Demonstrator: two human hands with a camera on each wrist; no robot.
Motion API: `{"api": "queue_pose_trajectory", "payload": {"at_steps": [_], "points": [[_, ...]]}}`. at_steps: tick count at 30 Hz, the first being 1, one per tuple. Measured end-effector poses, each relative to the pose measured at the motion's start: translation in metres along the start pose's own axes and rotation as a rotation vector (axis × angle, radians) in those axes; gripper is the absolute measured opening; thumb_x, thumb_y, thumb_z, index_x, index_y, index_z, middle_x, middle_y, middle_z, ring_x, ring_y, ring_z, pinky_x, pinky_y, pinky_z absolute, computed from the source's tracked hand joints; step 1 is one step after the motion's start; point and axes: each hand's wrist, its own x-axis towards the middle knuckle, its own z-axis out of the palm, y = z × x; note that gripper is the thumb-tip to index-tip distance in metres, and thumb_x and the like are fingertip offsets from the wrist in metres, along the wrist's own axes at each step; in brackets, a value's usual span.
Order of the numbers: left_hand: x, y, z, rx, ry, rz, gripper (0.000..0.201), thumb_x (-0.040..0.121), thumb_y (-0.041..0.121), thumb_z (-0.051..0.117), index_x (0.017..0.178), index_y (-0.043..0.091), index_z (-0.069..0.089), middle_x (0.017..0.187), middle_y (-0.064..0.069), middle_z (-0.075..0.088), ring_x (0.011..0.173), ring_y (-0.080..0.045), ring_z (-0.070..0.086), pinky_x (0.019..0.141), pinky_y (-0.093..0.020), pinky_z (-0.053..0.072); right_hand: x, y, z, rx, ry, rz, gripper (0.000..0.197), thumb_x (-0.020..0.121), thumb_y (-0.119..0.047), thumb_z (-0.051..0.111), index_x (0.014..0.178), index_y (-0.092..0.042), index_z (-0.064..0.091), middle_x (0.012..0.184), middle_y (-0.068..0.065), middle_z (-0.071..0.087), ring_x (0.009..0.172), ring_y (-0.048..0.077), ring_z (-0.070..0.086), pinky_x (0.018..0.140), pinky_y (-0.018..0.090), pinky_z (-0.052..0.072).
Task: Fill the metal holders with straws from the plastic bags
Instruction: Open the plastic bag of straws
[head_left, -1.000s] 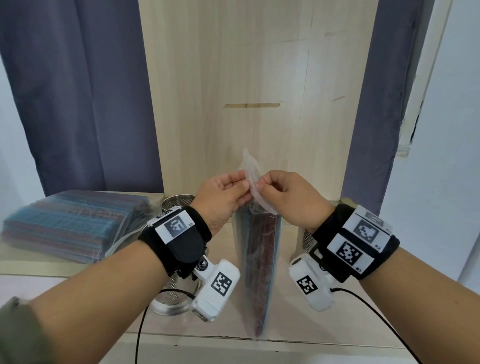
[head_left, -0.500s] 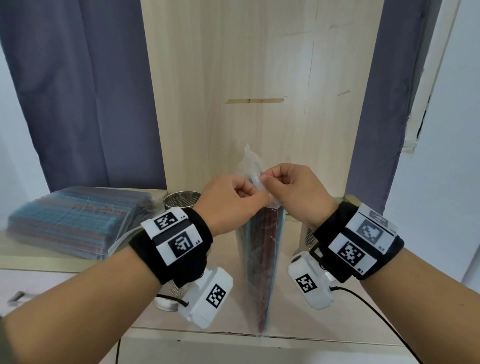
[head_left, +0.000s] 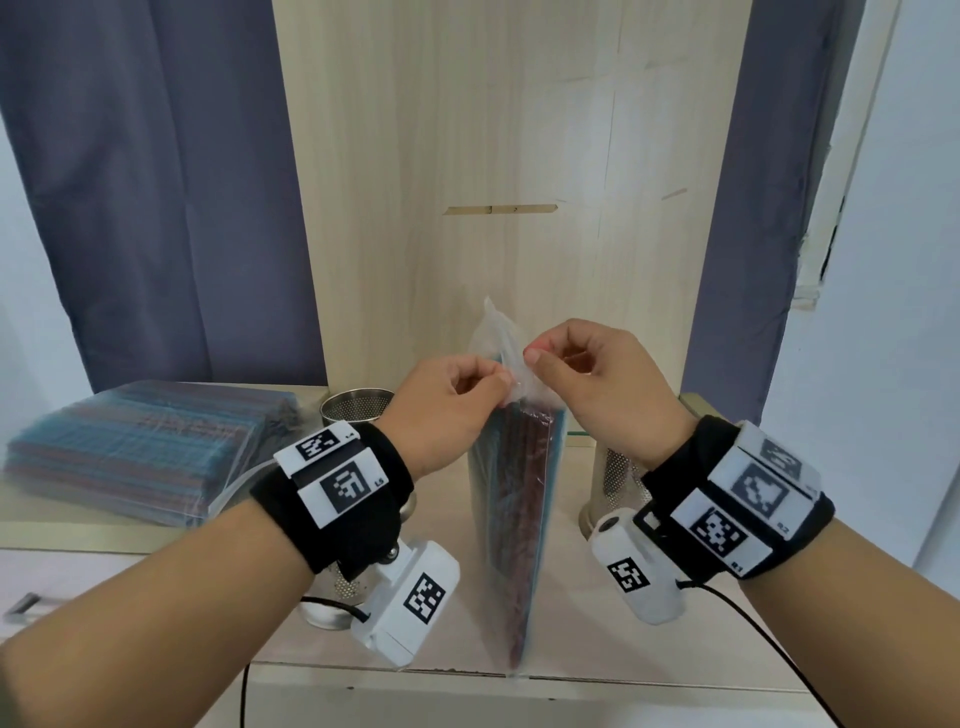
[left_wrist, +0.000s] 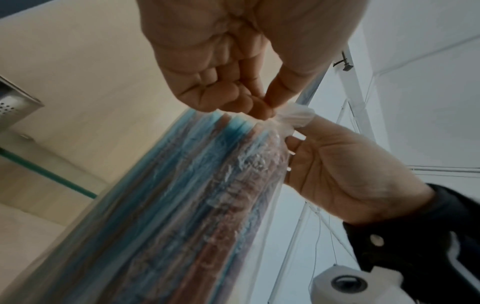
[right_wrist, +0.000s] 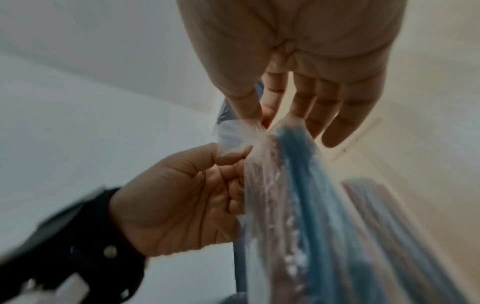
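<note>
A clear plastic bag (head_left: 511, 519) full of blue and reddish straws stands upright on the wooden shelf (head_left: 561, 639) in front of me. My left hand (head_left: 505, 387) pinches the crumpled top of the bag from the left. My right hand (head_left: 531, 356) pinches it from the right, slightly higher. In the left wrist view the left fingertips (left_wrist: 259, 109) squeeze the twisted plastic against the straw ends (left_wrist: 233, 121). The right wrist view shows thumb and forefinger (right_wrist: 255, 117) nipping the same film. One perforated metal holder (head_left: 356, 410) stands behind my left wrist, another (head_left: 615, 483) behind my right.
A flat stack of more straw bags (head_left: 140, 447) lies at the left of the shelf. A pale wooden panel (head_left: 509, 156) rises right behind the bag, with dark curtains (head_left: 156, 182) on both sides. Cables hang from both wrist cameras over the shelf's front edge.
Both hands stayed pinched on the bag top. The left wrist rolled over and its fingers curled tighter; the right hand rose slightly and the two hands drew a little apart.
</note>
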Motion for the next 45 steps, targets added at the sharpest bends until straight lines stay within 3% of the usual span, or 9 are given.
{"api": "queue_pose_trajectory", "payload": {"at_steps": [4,8,13,19,25,31,36,41,45], "points": [[-0.001,0.002,0.002,-0.032,-0.001,0.072,0.021,0.095,0.022,0.057,0.076,0.023,0.066,0.058,0.016,0.056,0.059,-0.001,0.049,0.062,-0.017,0.042,-0.004,-0.012,-0.008,-0.242,0.013,-0.050,0.017,0.088,-0.038,0.067,0.082,-0.023,0.070,0.069,-0.011,0.063,0.058,-0.001,0.054,0.056,0.009,0.039],[-0.003,0.004,0.005,-0.134,-0.012,0.013,0.020,0.096,0.022,0.055,0.081,0.024,0.066,0.069,0.007,0.057,0.065,-0.004,0.051,0.065,-0.020,0.044,-0.003,-0.018,-0.012,-0.366,-0.058,-0.050,0.006,0.089,-0.024,0.067,0.091,-0.022,0.071,0.075,-0.013,0.065,0.067,-0.001,0.058,0.060,0.004,0.043],[-0.003,0.009,0.005,-0.184,0.009,-0.007,0.016,0.094,0.019,0.058,0.082,0.021,0.067,0.068,0.007,0.061,0.064,-0.005,0.052,0.053,-0.012,0.042,-0.004,-0.018,-0.009,-0.279,-0.065,-0.015,0.013,0.089,-0.015,0.063,0.083,-0.025,0.069,0.070,-0.015,0.063,0.058,-0.005,0.056,0.056,0.005,0.041],[-0.006,0.009,0.004,-0.081,0.011,0.097,0.013,0.089,0.016,0.065,0.077,0.020,0.068,0.060,0.013,0.064,0.055,0.004,0.057,0.055,-0.012,0.044,-0.005,-0.034,-0.008,-0.329,-0.063,0.053,0.035,0.088,-0.043,0.062,0.067,-0.017,0.071,0.057,-0.006,0.064,0.052,0.001,0.055,0.049,0.011,0.038],[-0.009,0.008,0.008,0.032,0.036,0.175,0.013,0.088,0.015,0.066,0.076,0.020,0.068,0.061,0.013,0.064,0.055,0.005,0.055,0.057,-0.010,0.044,0.004,-0.039,-0.010,-0.454,-0.116,0.086,0.024,0.085,-0.025,0.060,0.073,-0.011,0.075,0.067,0.001,0.069,0.070,0.016,0.063,0.064,0.026,0.051],[-0.003,0.009,0.011,-0.223,0.009,-0.069,0.026,0.089,0.008,0.057,0.065,0.017,0.060,0.067,-0.006,0.056,0.069,-0.021,0.052,0.072,-0.037,0.048,0.001,-0.021,-0.003,0.013,-0.048,0.239,0.025,0.086,-0.009,0.060,0.066,0.004,0.066,0.063,0.013,0.067,0.061,0.023,0.063,0.077,0.044,0.058],[0.000,0.021,0.016,-0.452,-0.029,-0.219,0.025,0.087,0.000,0.044,0.066,0.010,0.052,0.070,-0.011,0.052,0.073,-0.025,0.052,0.073,-0.032,0.047,-0.006,-0.022,0.008,0.320,0.002,0.323,0.032,0.090,-0.002,0.053,0.058,-0.005,0.059,0.057,0.010,0.061,0.054,0.021,0.054,0.060,0.031,0.048],[-0.002,0.018,0.008,-0.490,-0.036,-0.265,0.024,0.087,0.000,0.043,0.071,0.011,0.057,0.065,-0.003,0.057,0.061,-0.014,0.055,0.062,-0.024,0.048,-0.006,-0.027,0.004,0.561,-0.031,0.427,0.020,0.096,-0.002,0.045,0.081,0.000,0.058,0.074,0.009,0.066,0.055,0.010,0.066,0.054,0.019,0.053],[0.000,0.031,0.004,-0.381,-0.061,-0.251,0.021,0.094,0.020,0.051,0.076,0.012,0.059,0.058,0.002,0.062,0.051,-0.012,0.060,0.051,-0.024,0.051,-0.004,-0.033,-0.003,0.548,-0.161,0.450,0.027,0.096,-0.007,0.042,0.075,-0.005,0.058,0.057,0.001,0.065,0.049,0.009,0.062,0.056,0.020,0.055]]}}
